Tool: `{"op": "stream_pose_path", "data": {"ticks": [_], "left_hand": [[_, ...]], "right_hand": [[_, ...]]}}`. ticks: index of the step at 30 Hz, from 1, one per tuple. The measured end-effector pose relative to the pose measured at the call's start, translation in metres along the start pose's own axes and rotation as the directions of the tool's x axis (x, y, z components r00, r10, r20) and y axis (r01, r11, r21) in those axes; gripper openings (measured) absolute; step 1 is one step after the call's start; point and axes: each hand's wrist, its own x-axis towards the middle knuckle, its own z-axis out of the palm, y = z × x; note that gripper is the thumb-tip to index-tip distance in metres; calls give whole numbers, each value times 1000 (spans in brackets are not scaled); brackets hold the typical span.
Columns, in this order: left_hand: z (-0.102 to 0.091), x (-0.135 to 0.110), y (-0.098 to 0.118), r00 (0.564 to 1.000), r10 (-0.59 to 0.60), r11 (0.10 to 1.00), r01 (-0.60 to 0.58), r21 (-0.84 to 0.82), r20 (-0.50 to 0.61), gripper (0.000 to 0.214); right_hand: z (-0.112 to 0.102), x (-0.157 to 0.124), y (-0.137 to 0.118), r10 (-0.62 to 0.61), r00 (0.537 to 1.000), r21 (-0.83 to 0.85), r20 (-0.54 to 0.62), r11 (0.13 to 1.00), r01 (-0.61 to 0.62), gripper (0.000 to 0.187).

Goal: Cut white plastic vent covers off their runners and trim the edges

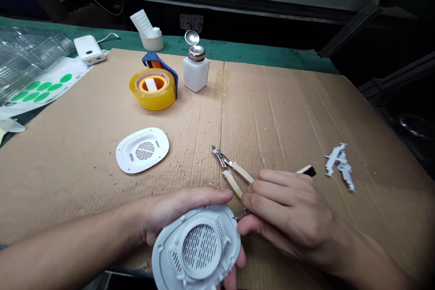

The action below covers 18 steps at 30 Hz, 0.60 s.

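Left hand cupped under a white perforated plastic cover, tilted up above the cardboard sheet, apparently to present its rim; right hand pinching a slim black-ended tool, tip at that rim; cream-handled cutters just beside, within easy reach.

A cardboard sheet covers the bench. Near its far edge sit a roll of yellow tape, a blue holder behind it, and a white bottle with its silver cap flipped up (a solvent dispenser, by the look). A white oval cover lies mid-sheet, with plastic offcuts toward the right edge. Past the far left corner are a power bank, a cup and green dots.
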Motion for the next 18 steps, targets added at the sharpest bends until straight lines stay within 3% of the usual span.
{"op": "stream_pose_path", "data": {"ticks": [4,11,14,18], "left_hand": [[4,-1,2,996,-68,998,69,17,-53,79],[16,-3,12,987,-114,991,120,51,-117,85],[13,-3,11,994,-91,994,95,55,-67,84],[4,-1,5,997,-41,995,36,93,60,85]], "right_hand": [[3,1,1,7,998,35,-68,999,-5,42],[-1,2,-3,107,991,199,-79,976,-89,31],[-1,2,-5,114,992,290,-50,952,-95,24],[0,5,-4,147,987,368,-66,923,-113,28]]}}
